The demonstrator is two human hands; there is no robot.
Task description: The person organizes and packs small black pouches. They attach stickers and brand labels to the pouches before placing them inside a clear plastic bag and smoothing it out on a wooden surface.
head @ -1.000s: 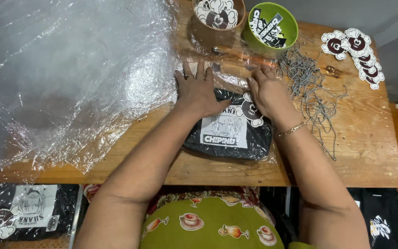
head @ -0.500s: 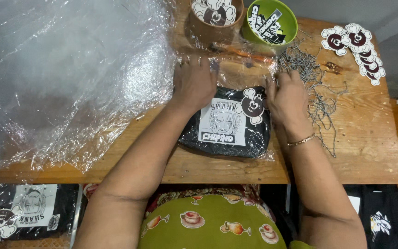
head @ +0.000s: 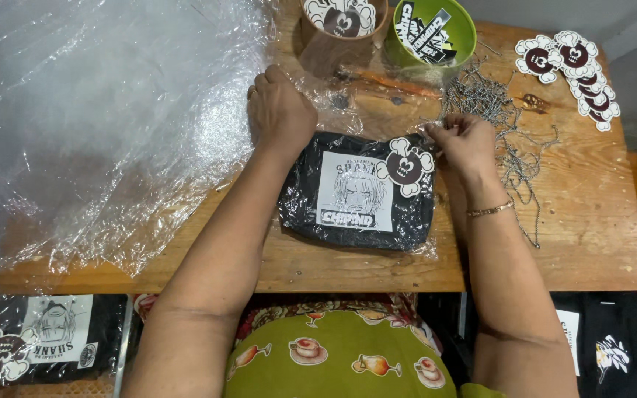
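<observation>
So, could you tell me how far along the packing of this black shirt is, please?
Done: the folded black shirt lies in its clear bag with a skull tag on it; another bagged shirt sits below the table. In hand: the left hand presses the bag's top edge, the right hand pinches near the tag. Left: loose tags and ball chains remain.

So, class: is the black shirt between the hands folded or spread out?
Folded. The black shirt lies as a compact rectangle inside a clear plastic bag, print panel up, with the left hand and right hand at its top corners.
</observation>
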